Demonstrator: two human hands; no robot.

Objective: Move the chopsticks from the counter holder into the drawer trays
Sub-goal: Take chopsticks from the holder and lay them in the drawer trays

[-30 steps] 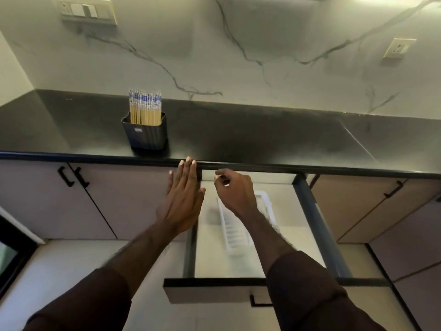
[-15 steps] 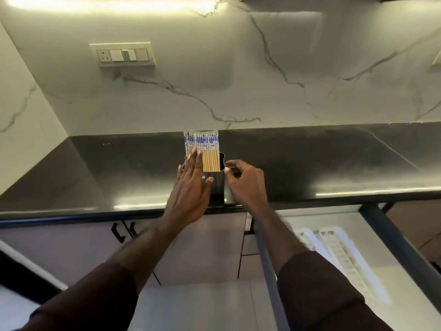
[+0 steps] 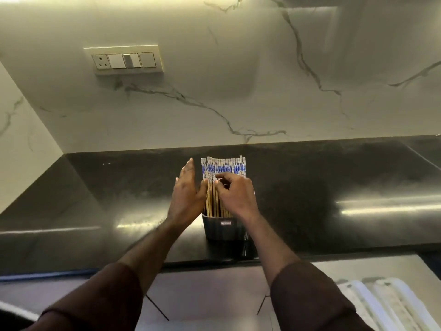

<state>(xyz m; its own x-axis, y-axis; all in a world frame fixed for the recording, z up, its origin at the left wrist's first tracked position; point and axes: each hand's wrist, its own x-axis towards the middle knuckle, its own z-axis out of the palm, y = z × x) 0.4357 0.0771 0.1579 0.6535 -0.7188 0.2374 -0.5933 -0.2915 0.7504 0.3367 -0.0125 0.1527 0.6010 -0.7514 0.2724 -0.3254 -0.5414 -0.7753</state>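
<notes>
Sleeves: two dark sleeves [image 3: 307, 295] at the bottom edge, forearms bare beyond them; both arms reach farther forward than half a second ago.
Trays: two white slotted trays [image 3: 386, 304] at the lower right in the open drawer [image 3: 372, 266]; only part of each shows, and they sit lower and farther right in view than before, since the camera has tilted up toward the wall.
Tabletop: dark and glossy [image 3: 95, 206], with light streaks reflected on it; one holder stands near its front edge.
Holder: one dark rectangular holder [image 3: 223, 229], upright, with a small label on its near face. It was half hidden behind the hands earlier; its near face now shows between the wrists.
Chopsticks: one packed bundle [image 3: 224, 167], standing upright in the holder, wooden shafts with blue-and-white tops. About a dozen tops show in the front row; an exact count cannot be told.
Left hand: [image 3: 187, 197] fingers straight and together, palm turned toward the bundle's left side, thumb touching the leftmost sticks. It holds nothing. Earlier it lay lower, across the holder's front.
Right hand: [image 3: 236, 194] curled over the bundle's front, fingertips and thumb closing on a few shafts just below the blue bands. Earlier it was beside the holder, off the sticks.
Wall: marble, with one switch plate [image 3: 125, 60] at upper left.
</notes>
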